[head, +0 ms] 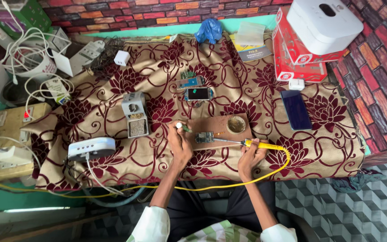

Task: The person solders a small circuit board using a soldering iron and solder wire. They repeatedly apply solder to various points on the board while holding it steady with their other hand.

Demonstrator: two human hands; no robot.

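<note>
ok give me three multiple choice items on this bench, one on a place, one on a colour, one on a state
1. Where does the small circuit board lie?
A. on the wooden block
B. on the red boxes
C. on the dark phone

2. What colour is the soldering iron handle and its cable?
A. blue
B. yellow
C. white

3. What is the right hand doing?
A. resting flat and empty on the cloth
B. lifting the white box
C. gripping the soldering iron, tip toward the board

Answers:
1 A, the board sits on the wooden block beside the round dish.
2 B, handle and cable are both yellow.
3 C, the fingers close round the handle, while the left hand holds a small tool by the board.
</note>
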